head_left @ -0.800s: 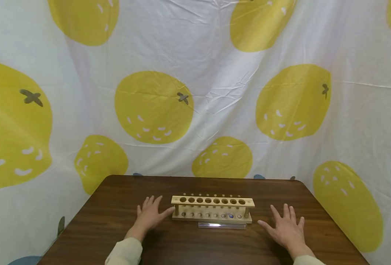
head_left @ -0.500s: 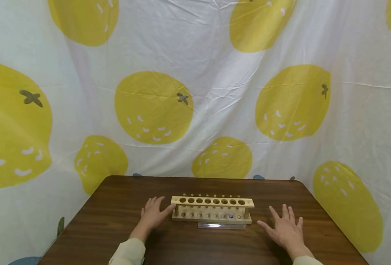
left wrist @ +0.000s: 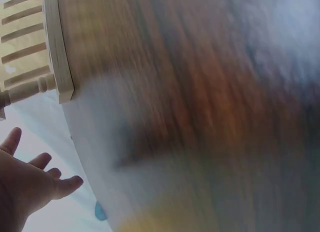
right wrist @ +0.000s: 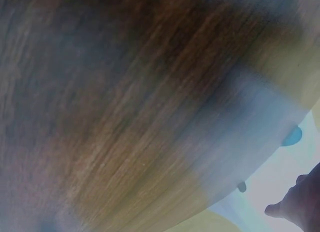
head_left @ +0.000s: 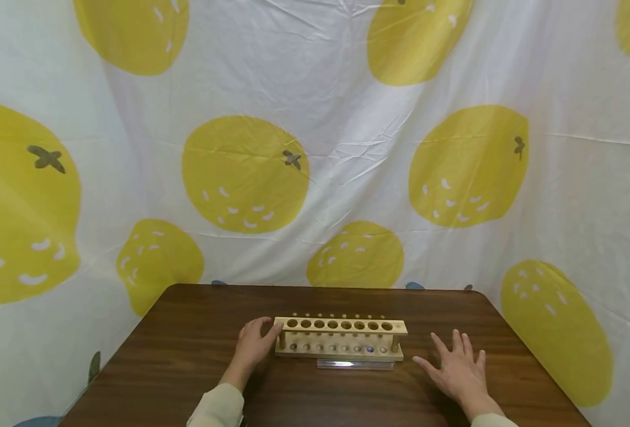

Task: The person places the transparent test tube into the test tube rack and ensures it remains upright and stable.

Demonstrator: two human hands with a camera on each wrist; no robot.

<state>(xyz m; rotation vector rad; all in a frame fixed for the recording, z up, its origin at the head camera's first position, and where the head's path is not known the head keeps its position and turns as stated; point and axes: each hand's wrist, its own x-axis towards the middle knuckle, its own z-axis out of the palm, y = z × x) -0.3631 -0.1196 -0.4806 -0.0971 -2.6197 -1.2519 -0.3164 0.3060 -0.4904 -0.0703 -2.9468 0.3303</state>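
A pale wooden test tube rack stands on the table, with one row of round holes in its top board. At its left end is my left hand, fingers loosely bent and thumb tip overlapping the end of the top board. In the left wrist view that hand holds nothing, and a gap shows between its thumb and the rack. A clear glass tube lies flat along the rack's front. Off to the right, my right hand is spread over the table, fingers apart and holding nothing.
The dark wooden table has rounded far corners. A white cloth printed with yellow fruit hangs behind and on both sides. A small blue spot shows at a lower hole of the rack.
My left hand has moved right and closer to the rack's left end, its fingers drawing in. The right hand has hardly moved; the rack and tube stay in place.
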